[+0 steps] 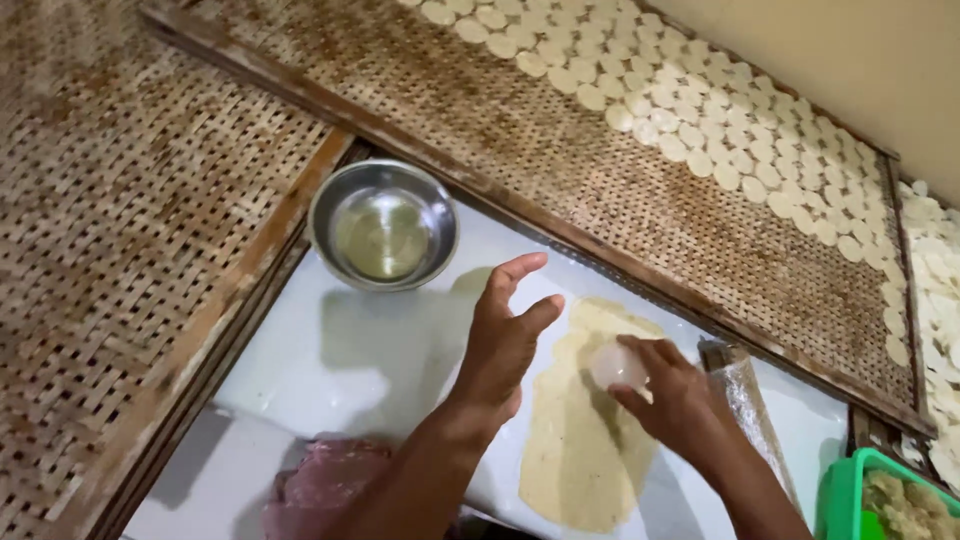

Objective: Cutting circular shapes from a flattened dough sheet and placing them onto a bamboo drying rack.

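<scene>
A flat sheet of pale dough [580,440] lies on a white work surface [350,360]. My right hand [675,395] grips a small round clear cutter [617,366] pressed on the dough's upper part. Just left of the dough, my left hand [505,335] hovers with its fingers spread, holding nothing. A wrapped rolling pin [745,395] rests to the right of my right hand.
A steel bowl [383,225] with clear liquid stands at the back left of the surface. Woven bamboo trays [560,150] surround it; the far one carries several round dough discs [720,130]. A pinkish lump [325,480] and a green basket [885,500] sit near the front.
</scene>
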